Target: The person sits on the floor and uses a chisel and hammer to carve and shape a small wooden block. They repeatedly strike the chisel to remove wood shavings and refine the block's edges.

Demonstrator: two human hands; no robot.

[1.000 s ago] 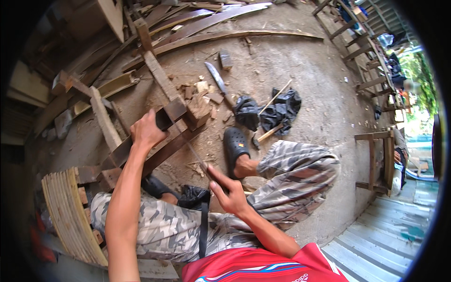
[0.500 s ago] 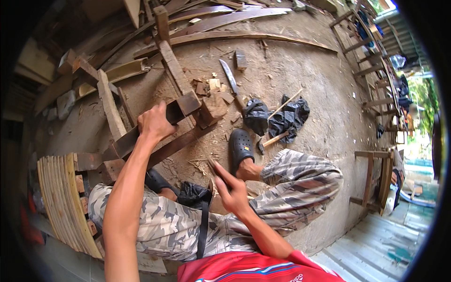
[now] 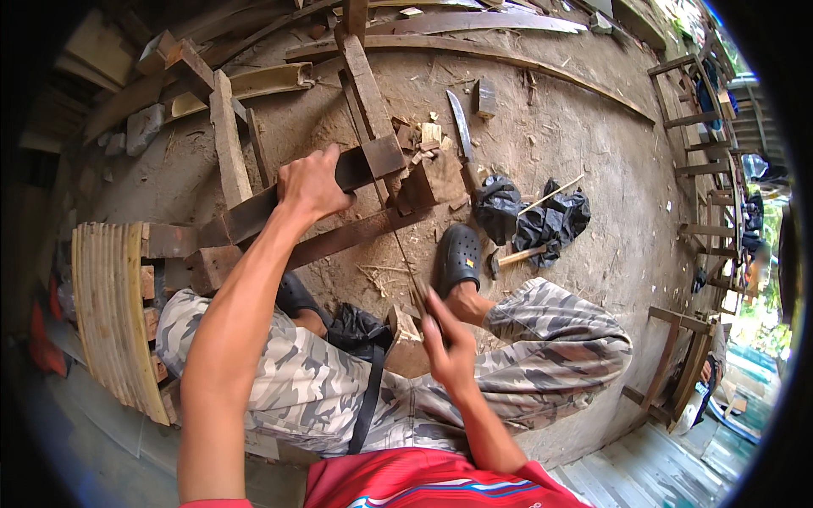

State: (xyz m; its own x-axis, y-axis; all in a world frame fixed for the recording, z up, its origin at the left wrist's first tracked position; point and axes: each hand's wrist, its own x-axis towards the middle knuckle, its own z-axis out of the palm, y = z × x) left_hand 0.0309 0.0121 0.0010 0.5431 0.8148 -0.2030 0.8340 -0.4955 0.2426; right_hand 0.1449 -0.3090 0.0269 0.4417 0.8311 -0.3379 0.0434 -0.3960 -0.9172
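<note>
My left hand (image 3: 312, 184) is closed over a dark squared wooden beam (image 3: 364, 162), pressing it onto the wooden frame (image 3: 360, 230) under it. Closed around a handle, my right hand (image 3: 446, 339) holds a handsaw (image 3: 405, 251), seen nearly edge-on as a thin line. Its blade runs up toward the beam, near the end beyond my left hand. Whether the teeth touch the wood, I cannot tell. Just right of the beam's end, a thick wooden block (image 3: 436, 182) belongs to or rests against the frame.
A machete (image 3: 460, 123), a small block (image 3: 485, 99), black plastic bags (image 3: 542, 216) and a hammer (image 3: 517, 258) lie on the dirt floor. Wood chips (image 3: 430, 134) are scattered by the frame. A slatted wooden piece (image 3: 110, 313) stands at left; ladder-like frames (image 3: 703, 169) line the right.
The view has shifted, so the floor and frame sit farther right and higher. My left hand keeps its grip on the beam. The saw blade now shows more clearly as a line.
</note>
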